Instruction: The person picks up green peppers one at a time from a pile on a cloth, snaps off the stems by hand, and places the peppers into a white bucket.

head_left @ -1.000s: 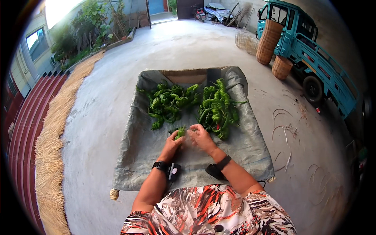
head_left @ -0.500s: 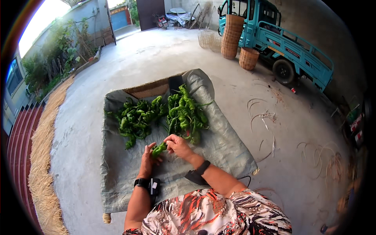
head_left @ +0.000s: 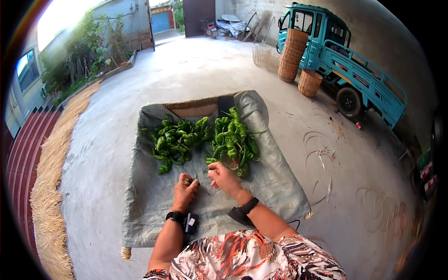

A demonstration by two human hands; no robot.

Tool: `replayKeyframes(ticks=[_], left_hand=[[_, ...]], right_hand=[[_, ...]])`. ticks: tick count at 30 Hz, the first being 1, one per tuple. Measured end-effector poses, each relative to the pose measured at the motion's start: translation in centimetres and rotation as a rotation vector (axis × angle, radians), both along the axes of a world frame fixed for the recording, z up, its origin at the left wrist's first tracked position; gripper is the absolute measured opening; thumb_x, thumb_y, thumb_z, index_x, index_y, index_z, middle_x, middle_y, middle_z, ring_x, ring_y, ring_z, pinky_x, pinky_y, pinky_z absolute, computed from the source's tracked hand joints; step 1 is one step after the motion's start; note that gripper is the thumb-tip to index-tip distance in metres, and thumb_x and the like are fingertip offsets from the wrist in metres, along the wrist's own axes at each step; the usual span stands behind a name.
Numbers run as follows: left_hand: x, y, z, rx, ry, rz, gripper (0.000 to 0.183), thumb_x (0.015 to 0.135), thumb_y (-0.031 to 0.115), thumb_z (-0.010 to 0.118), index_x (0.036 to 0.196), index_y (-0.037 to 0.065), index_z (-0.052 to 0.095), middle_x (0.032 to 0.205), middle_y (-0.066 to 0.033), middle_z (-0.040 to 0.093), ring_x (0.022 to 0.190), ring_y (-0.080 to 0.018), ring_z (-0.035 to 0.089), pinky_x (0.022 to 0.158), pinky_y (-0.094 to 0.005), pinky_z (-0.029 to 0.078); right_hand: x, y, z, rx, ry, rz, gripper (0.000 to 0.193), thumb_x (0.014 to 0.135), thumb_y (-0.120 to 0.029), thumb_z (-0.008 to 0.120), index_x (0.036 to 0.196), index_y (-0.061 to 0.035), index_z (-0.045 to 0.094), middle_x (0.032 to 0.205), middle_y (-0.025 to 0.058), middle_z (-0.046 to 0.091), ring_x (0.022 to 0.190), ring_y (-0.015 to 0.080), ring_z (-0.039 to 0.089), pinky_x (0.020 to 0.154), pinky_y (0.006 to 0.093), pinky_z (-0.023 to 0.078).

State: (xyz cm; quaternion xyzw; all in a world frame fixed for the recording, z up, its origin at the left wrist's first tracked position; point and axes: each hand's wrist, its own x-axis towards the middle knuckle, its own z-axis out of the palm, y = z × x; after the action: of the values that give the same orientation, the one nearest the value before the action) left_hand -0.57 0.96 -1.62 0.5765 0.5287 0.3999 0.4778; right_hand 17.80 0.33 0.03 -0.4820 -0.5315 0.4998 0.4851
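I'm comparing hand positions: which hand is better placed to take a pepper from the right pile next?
Probably the right hand: it is by the near edge of the right pile, while the left hand is farther away, leftward.

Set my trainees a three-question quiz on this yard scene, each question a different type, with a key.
1. True or false: two heaps of green peppers lie on the grey sheet.
2. Which of the person's hands is nearer the right-hand heap? A) left B) right
3. Fill in: the vehicle behind the tall woven basket is ____ in colour.

Key:
1. True
2. B, the right hand
3. turquoise
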Motion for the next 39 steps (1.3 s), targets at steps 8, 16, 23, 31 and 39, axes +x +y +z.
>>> replayKeyframes(ticks=[8, 16, 23, 31, 39], left_hand=[[0.0, -0.1, -0.3, -0.043, -0.299, -0.049, 0.026, 0.088, 0.023, 0.059, 0.099, 0.013, 0.038, 0.064, -0.0025, 0.057, 0.042, -0.0066, 0.046, 0.036, -0.0194, 0.033], [0.3, -0.2, -0.1, -0.084, -0.357, -0.073, 0.029, 0.090, 0.023, 0.056, 0.108, 0.009, 0.037, 0.071, -0.0052, 0.059, 0.046, -0.0080, 0.048, 0.038, -0.0210, 0.037], [-0.5, 0.8, -2.4, -0.087, -0.446, 0.069, 0.043, 0.090, 0.017, 0.053, 0.124, 0.004, 0.031, 0.082, -0.0124, 0.058, 0.049, -0.0121, 0.052, 0.039, -0.0240, 0.043], [-1.4, 1.2, -2.6, -0.113, -0.536, 0.289, 0.038, 0.089, 0.016, 0.052, 0.118, 0.003, 0.031, 0.087, -0.0124, 0.055, 0.053, -0.0131, 0.053, 0.042, -0.0230, 0.046], [-0.1, 1.7, -1.3, 0.066, -0.548, 0.661, 0.022, 0.093, 0.027, 0.047, 0.099, 0.008, 0.037, 0.073, -0.0032, 0.049, 0.046, -0.0086, 0.045, 0.038, -0.0225, 0.037]], right_hand=[[-1.3, -0.8, -0.6, -0.032, -0.305, 0.255, 0.032, 0.092, -0.031, 0.048, 0.079, -0.0037, 0.058, 0.063, 0.0035, 0.058, 0.052, 0.0105, 0.054, 0.049, 0.0245, 0.044], [-0.3, -0.2, -1.0, -0.117, -0.065, 0.345, 0.027, 0.092, -0.027, 0.048, 0.082, -0.0043, 0.058, 0.067, 0.0030, 0.058, 0.057, 0.0106, 0.056, 0.053, 0.0236, 0.047], [1.9, 0.4, 2.8, -0.050, 0.524, -0.012, 0.028, 0.093, -0.030, 0.047, 0.102, -0.0055, 0.058, 0.077, 0.0054, 0.063, 0.061, 0.0119, 0.059, 0.054, 0.0257, 0.052], [-2.0, 3.1, 4.7, -0.184, -0.015, 0.284, 0.027, 0.090, -0.024, 0.050, 0.110, -0.0068, 0.055, 0.095, 0.0056, 0.063, 0.069, 0.0105, 0.060, 0.061, 0.0261, 0.051], [-9.6, 7.2, 1.6, 0.523, -0.656, 0.311, 0.039, 0.078, -0.006, 0.052, 0.117, -0.0038, 0.051, 0.119, 0.0164, 0.051, 0.111, 0.0326, 0.049, 0.091, 0.0372, 0.044]])
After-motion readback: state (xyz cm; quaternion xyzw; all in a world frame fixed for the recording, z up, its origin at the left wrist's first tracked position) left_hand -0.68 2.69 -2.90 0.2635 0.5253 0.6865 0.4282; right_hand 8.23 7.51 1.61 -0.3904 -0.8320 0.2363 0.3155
